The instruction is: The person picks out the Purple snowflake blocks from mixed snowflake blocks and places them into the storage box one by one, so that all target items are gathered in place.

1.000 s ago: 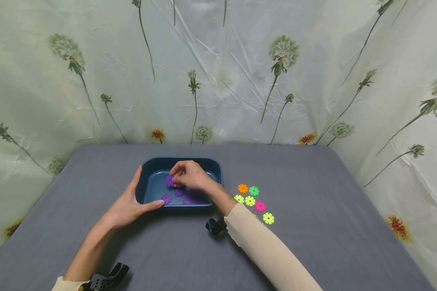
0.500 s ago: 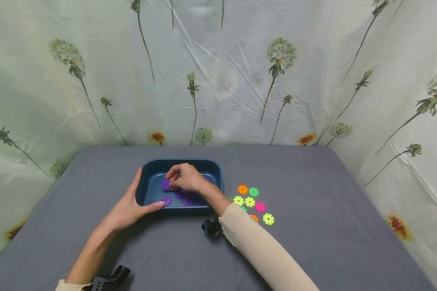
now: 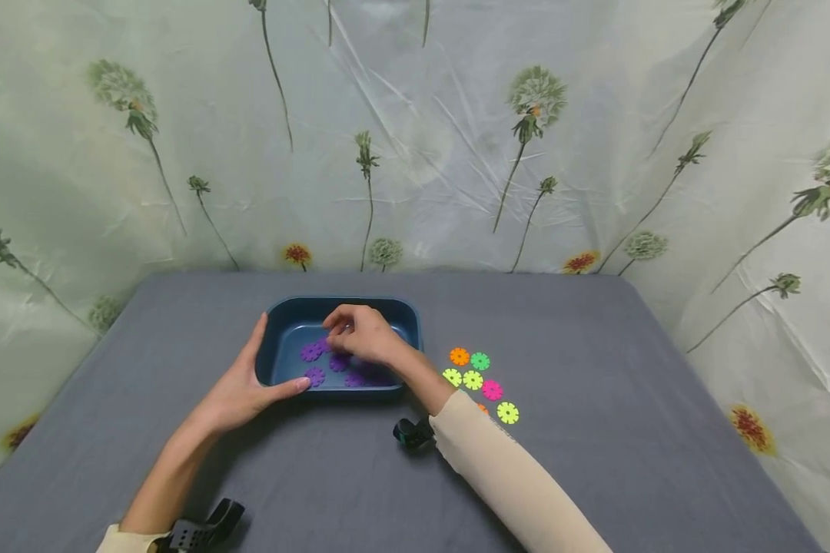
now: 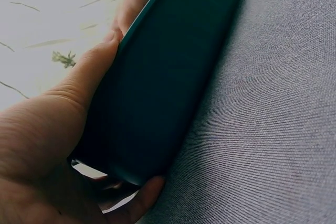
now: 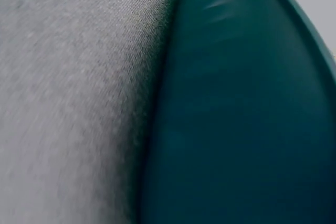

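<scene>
A dark blue tray (image 3: 339,389) stands on the grey cloth, with several purple notched discs (image 3: 314,376), like snowflake building discs, lying in it. My left hand (image 3: 242,395) grips the tray's left end, thumb over the near rim. In the left wrist view, the same hand's thumb (image 4: 92,69) lies along the rim and a fingertip shows under the corner. Over the middle of the tray, my right hand (image 3: 365,335) has curled fingers, with a purple disc (image 3: 323,345) at its thumb and fingertips, partly covered. The right wrist view shows the tray's outer wall (image 5: 241,119).
Right of the tray lie loose notched discs: orange (image 3: 459,356), green (image 3: 480,361), pink (image 3: 493,390) and yellow (image 3: 508,412). The right sleeve (image 3: 505,461) passes over part of this group. A flower-print curtain (image 3: 415,153) hangs behind the grey-covered table (image 3: 595,461).
The right hand dipped left with a purple disc, then came back up and right. That disc now lies in the tray left of the fingertips. The left hand has kept its grip.
</scene>
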{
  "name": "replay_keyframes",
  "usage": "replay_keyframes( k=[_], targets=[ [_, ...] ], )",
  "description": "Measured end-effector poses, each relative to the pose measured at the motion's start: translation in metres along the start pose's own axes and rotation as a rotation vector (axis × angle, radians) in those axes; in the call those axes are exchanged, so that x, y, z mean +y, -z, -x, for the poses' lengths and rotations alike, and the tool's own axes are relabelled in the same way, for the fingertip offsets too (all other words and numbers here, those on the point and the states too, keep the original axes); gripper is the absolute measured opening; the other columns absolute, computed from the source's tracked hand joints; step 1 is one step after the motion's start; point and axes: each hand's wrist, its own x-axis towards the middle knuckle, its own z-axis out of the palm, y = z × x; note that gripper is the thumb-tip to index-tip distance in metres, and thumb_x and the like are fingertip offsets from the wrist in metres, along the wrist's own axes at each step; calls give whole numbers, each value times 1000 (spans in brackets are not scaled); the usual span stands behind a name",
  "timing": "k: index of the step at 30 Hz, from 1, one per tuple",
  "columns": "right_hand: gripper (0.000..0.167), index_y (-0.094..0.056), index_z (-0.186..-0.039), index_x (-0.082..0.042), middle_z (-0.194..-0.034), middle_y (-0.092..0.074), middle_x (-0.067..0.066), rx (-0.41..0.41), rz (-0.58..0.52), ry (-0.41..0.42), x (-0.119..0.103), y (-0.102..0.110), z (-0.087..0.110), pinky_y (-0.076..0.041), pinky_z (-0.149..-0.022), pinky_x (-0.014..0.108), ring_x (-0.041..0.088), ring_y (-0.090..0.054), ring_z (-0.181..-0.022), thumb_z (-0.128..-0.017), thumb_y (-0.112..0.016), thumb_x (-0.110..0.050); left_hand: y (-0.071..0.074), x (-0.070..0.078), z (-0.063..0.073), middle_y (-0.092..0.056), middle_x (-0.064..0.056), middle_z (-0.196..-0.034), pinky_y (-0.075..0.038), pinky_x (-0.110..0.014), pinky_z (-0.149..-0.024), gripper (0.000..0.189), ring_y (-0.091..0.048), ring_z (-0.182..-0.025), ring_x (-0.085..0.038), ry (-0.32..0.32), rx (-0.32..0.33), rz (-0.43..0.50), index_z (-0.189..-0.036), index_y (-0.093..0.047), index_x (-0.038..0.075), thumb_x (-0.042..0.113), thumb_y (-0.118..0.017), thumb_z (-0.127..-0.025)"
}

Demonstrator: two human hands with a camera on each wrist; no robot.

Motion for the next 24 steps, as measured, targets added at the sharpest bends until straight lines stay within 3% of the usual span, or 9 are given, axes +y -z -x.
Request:
replay_keyframes(
  k=[6,13,24],
  targets=[
    [24,-71,-124,-6,-107,-72,6,43,38,29,2,20,22,-54,-80,24,13,-65,-90,-102,-67,-15,-2,4,-4,6,-21,-176,-22,-79,-117,132,-11,-158,-56,-14,12,-20,-165,20,27,49,-83,-86],
    [25,-70,-126,-6,-110,-73,8,91,5,58,10,40,48,-53,-79,25,17,-67,-95,-103,-66,-15,-4,5,-5,5,-23,-175,-20,-77,-119,133,-10,-158,-56,-28,6,-13,-166,20,24,47,-84,-85],
    [17,-72,-118,-11,-112,-74,8,231,-40,56,19,63,77,-56,-84,30,19,-68,-98,-102,-68,-14,-2,5,0,5,-23,-175,-24,-79,-116,136,-12,-156,-58,11,-1,-52,-164,22,30,50,-85,-83]
  ],
)
